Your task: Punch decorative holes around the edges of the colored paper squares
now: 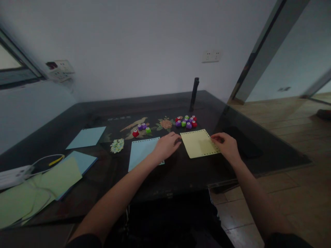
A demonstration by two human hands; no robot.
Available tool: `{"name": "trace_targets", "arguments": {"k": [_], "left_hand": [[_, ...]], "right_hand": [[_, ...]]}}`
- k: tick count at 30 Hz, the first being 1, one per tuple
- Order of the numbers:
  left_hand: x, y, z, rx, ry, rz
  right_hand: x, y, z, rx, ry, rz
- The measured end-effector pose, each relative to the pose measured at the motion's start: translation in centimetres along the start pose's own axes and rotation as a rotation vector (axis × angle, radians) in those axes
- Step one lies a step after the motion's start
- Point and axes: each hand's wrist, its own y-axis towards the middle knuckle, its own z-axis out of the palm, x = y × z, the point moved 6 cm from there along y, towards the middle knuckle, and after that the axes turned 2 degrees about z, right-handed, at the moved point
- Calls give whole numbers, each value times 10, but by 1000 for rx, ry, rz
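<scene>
Head view: right of centre, a pale-yellow rectangular paper sheet (199, 143) is pinched at right by the right hand (229, 146); any grip by the left hand (167, 146), opposite, cannot be told

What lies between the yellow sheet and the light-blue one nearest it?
In the head view, dark tabletop shows there, with the left hand over part of it.

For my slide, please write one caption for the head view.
Left hand and right hand at opposite edges of a yellow sheet, small colourful pieces beyond it on a dark table.
</scene>
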Motion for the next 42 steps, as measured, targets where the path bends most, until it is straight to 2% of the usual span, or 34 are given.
{"name": "trace_targets", "arguments": {"k": [4, 7, 10, 12, 16, 20, 30, 42], "left_hand": [[66, -33, -26, -71, 33, -94], [111, -55, -36, -114, 81, -161], [132, -66, -35, -125, 124, -149], [140, -69, -30, -113, 149, -173], [149, -72, -18, -50, 211, -198], [151, -74, -14, -39, 269, -197], [143, -72, -20, -57, 270, -199], [137, -72, -24, -78, 243, -151]], "right_hand": [[48, 5, 17, 76, 106, -109], [95, 7, 46, 203, 151, -234], [141, 7, 88, 369, 115, -411], [162, 7, 119, 453, 34, -487], [180, 9, 170, 542, -192, -557], [182, 5, 191, 544, -359, -613], [178, 4, 191, 543, -341, -588], [177, 2, 184, 469, -253, -570]]}}
